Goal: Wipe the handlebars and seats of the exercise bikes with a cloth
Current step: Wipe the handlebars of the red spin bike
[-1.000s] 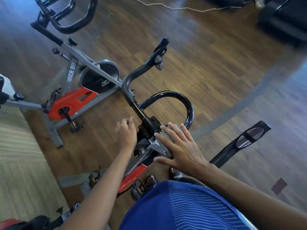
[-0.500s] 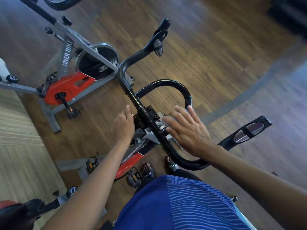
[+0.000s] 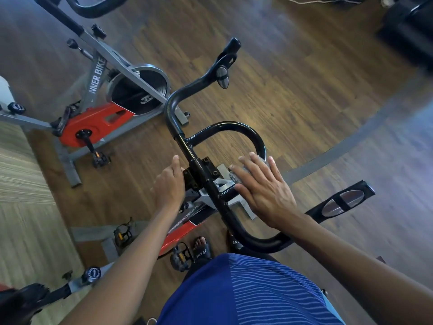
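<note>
Cloth (image 3: 236,176) under flat R hand (image 3: 267,193)

- Handlebars (image 3: 234,124): glossy black.
- Cloth (image 3: 236,177): speckled grey.
- Bike frame (image 3: 97,76), upper left: grey, white lettering; chain guard (image 3: 93,123) red.
- Floor (image 3: 304,90): brown wood grain.
- Shirt (image 3: 246,289), bottom centre: blue, paler wavy stripes.
- Mat (image 3: 23,207), left edge: beige, fine stripes.

Around the handlebars (image 3: 174,113) of the near bike

From the clamp (image 3: 201,170) in the middle of the bars, the left hand (image 3: 169,184) is just beside it at 9 o'clock. The right hand (image 3: 264,191) lies on the cloth (image 3: 235,177) at 3 o'clock. Another bike (image 3: 93,118) stands farther off at 10 o'clock. The feet (image 3: 201,248) are down on the floor at 6 o'clock.
</note>
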A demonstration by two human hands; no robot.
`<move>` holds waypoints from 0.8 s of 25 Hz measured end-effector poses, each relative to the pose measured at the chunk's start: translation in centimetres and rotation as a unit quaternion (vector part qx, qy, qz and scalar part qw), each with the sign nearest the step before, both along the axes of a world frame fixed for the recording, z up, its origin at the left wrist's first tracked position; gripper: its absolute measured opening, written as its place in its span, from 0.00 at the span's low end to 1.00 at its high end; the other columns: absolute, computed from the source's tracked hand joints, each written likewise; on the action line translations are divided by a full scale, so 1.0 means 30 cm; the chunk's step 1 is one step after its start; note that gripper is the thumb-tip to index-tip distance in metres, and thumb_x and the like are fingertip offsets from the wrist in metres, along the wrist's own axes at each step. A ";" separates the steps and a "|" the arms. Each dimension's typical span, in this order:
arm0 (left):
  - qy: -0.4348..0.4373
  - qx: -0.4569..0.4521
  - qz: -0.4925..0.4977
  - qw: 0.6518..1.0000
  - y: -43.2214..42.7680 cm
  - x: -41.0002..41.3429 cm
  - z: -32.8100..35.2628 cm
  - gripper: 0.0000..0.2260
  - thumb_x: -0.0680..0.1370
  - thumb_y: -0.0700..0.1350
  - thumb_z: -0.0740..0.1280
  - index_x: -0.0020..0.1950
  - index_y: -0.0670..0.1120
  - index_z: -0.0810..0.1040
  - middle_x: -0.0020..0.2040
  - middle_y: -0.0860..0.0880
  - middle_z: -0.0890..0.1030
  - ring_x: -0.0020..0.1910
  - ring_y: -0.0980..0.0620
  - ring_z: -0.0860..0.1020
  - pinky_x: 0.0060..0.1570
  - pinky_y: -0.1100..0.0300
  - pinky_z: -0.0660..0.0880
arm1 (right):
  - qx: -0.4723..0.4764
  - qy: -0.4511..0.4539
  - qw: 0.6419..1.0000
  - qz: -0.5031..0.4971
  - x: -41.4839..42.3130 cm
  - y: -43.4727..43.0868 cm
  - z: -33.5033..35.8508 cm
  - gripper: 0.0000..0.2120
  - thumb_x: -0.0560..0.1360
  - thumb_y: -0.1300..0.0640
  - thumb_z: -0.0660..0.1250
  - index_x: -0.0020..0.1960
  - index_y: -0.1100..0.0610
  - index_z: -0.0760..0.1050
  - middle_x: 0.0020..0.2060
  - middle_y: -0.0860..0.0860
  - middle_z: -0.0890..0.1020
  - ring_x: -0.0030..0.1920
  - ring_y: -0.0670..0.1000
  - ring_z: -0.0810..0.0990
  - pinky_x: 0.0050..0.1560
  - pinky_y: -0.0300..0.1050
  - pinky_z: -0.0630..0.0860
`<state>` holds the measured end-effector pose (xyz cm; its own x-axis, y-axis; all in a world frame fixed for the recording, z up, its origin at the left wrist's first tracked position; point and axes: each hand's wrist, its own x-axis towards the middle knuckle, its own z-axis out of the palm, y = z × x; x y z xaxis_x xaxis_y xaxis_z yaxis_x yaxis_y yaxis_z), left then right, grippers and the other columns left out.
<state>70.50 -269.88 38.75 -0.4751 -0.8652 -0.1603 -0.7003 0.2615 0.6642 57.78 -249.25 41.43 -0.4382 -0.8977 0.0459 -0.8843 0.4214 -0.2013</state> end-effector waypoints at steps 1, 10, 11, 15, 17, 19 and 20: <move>0.007 0.000 0.002 1.000 0.001 0.001 -0.002 0.31 0.86 0.53 0.49 0.39 0.35 0.81 0.23 0.49 0.68 0.21 0.52 0.66 0.20 0.67 0.62 | -0.001 -0.011 1.000 -0.013 -0.005 -0.002 0.000 0.25 0.85 0.43 0.46 0.78 0.50 0.63 0.78 0.51 0.63 0.81 0.51 0.51 0.79 0.60 0.49; 0.005 -0.009 -0.011 1.000 -0.005 0.006 -0.006 0.33 0.86 0.56 0.47 0.37 0.36 0.79 0.22 0.51 0.65 0.22 0.50 0.67 0.24 0.62 0.60 | -0.027 -0.151 0.977 -0.146 -0.145 -0.094 0.026 0.25 0.85 0.43 0.47 0.81 0.46 0.51 0.82 0.47 0.46 0.80 0.48 0.39 0.80 0.57 0.51; 0.003 -0.010 -0.010 1.000 -0.006 0.006 -0.009 0.33 0.85 0.57 0.47 0.38 0.36 0.80 0.22 0.51 0.65 0.22 0.50 0.66 0.24 0.62 0.59 | -0.026 -0.154 0.975 -0.155 -0.163 -0.116 0.027 0.25 0.85 0.43 0.48 0.81 0.46 0.52 0.81 0.48 0.48 0.81 0.50 0.42 0.78 0.58 0.55; 0.007 -0.007 0.006 1.000 -0.005 0.007 -0.016 0.37 0.83 0.63 0.44 0.37 0.39 0.81 0.21 0.52 0.64 0.19 0.53 0.64 0.23 0.62 0.60 | -0.016 -0.119 0.976 -0.182 -0.208 -0.226 0.039 0.24 0.85 0.42 0.50 0.77 0.50 0.59 0.75 0.54 0.64 0.76 0.57 0.62 0.68 0.60 0.70; -0.003 -0.011 0.011 1.000 -0.001 0.003 -0.017 0.37 0.82 0.64 0.43 0.37 0.41 0.81 0.21 0.52 0.66 0.19 0.53 0.65 0.23 0.62 0.60 | -0.003 -0.082 0.979 -0.186 -0.223 -0.284 0.040 0.23 0.84 0.41 0.50 0.74 0.52 0.63 0.69 0.55 0.71 0.71 0.59 0.68 0.65 0.59 0.71; -0.011 -0.013 0.009 1.000 -0.002 -0.002 -0.010 0.33 0.84 0.60 0.45 0.38 0.44 0.82 0.20 0.54 0.66 0.17 0.56 0.64 0.21 0.63 0.59 | 0.025 -0.056 0.980 -0.188 -0.231 -0.351 0.040 0.25 0.83 0.38 0.49 0.70 0.53 0.67 0.65 0.56 0.74 0.68 0.60 0.70 0.64 0.59 0.69; -0.017 -0.015 0.008 1.000 -0.004 -0.003 -0.006 0.30 0.85 0.58 0.47 0.39 0.46 0.82 0.20 0.55 0.65 0.17 0.57 0.64 0.21 0.63 0.59 | 0.043 -0.042 0.981 -0.183 -0.228 -0.388 0.039 0.26 0.83 0.37 0.48 0.69 0.53 0.68 0.64 0.56 0.75 0.67 0.60 0.71 0.64 0.59 0.68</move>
<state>70.41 -269.99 38.57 -0.4553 -0.8775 -0.1504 -0.7264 0.2684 0.6327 50.94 -260.88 42.60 -0.7316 -0.6778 -0.0732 -0.6516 0.7267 -0.2175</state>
